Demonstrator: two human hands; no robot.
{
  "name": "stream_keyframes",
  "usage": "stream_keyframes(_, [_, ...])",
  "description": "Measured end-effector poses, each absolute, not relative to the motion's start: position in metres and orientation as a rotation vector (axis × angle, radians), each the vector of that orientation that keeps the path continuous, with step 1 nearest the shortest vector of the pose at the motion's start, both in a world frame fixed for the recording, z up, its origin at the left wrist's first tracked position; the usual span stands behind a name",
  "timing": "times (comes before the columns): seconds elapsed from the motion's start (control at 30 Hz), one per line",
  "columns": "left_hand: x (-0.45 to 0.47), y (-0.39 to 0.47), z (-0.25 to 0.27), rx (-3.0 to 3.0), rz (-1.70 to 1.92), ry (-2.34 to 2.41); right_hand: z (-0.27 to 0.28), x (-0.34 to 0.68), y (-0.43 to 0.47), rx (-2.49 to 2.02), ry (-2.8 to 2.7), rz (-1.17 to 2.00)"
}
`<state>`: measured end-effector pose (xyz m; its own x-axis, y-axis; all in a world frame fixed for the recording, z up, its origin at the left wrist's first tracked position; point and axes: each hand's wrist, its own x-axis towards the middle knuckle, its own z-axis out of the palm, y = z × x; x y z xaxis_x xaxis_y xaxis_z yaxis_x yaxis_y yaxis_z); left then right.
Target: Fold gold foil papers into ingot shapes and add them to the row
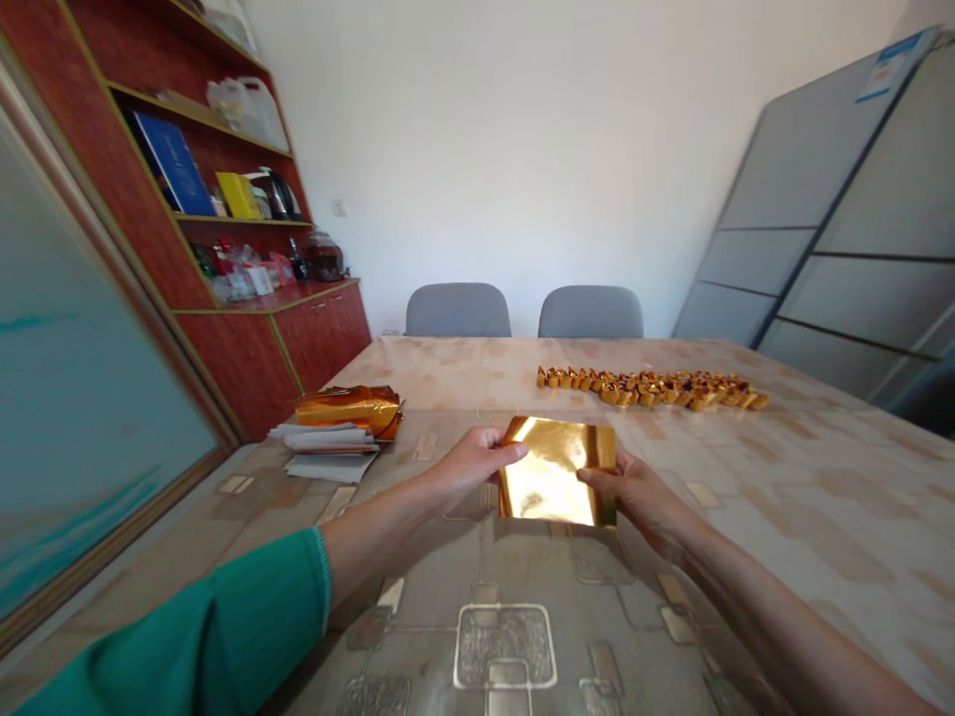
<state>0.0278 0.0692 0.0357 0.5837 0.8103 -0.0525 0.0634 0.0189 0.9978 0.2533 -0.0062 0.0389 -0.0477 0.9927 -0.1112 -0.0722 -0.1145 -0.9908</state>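
A shiny sheet of gold foil paper (552, 467) is held up above the table between both hands. My left hand (477, 459) pinches its left edge, thumb on the front face. On the right edge, my right hand (627, 487) grips it the same way, its thumb lying across the gold face. The fingers behind the sheet are hidden. To the left lies a stack of gold and grey-backed foil paper (347, 418). Many small folded gold paper pieces (657, 388) sit in rows farther back on the right.
The table (806, 497) has a patterned cover. Two grey chairs (458, 310) stand at its far side, against a white wall. At the left are a red-brown shelf cabinet (320, 328) and a glass-panelled door (82, 378); a grey cabinet (776, 189) stands right.
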Motion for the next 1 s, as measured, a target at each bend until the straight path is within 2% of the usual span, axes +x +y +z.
stream_keyframes(0.13, [0.036,0.076,0.030,1.514,0.644,0.754,0.035,0.260,-0.005,-1.258,-1.128,1.444])
stream_keyframes(0.2, [0.039,0.079,0.030,1.596,0.666,0.736,0.036,0.264,-0.001,-1.268,-1.258,1.346])
stream_keyframes(0.37, [0.025,0.058,0.032,1.932,0.794,0.602,0.034,0.278,-0.013,-1.172,-1.869,0.406])
stream_keyframes(0.47, [0.005,0.027,0.021,2.718,0.793,0.182,0.023,0.279,-0.042,-1.086,-2.237,0.166])
stream_keyframes(0.53, [-0.006,0.008,0.011,2.970,0.773,0.096,0.014,0.276,-0.062,-1.027,-2.416,0.077])
stream_keyframes(0.67, [-0.019,-0.013,-0.002,3.080,0.680,0.242,0.008,0.271,-0.085,-1.065,-2.536,0.124])
stream_keyframes(0.9, [-0.033,-0.030,-0.011,2.936,0.895,0.468,0.011,0.274,-0.096,-1.080,-2.504,0.239])
stream_keyframes(1.0, [-0.034,-0.042,-0.010,2.828,0.881,0.569,0.008,0.275,-0.101,-1.111,-2.438,0.361])
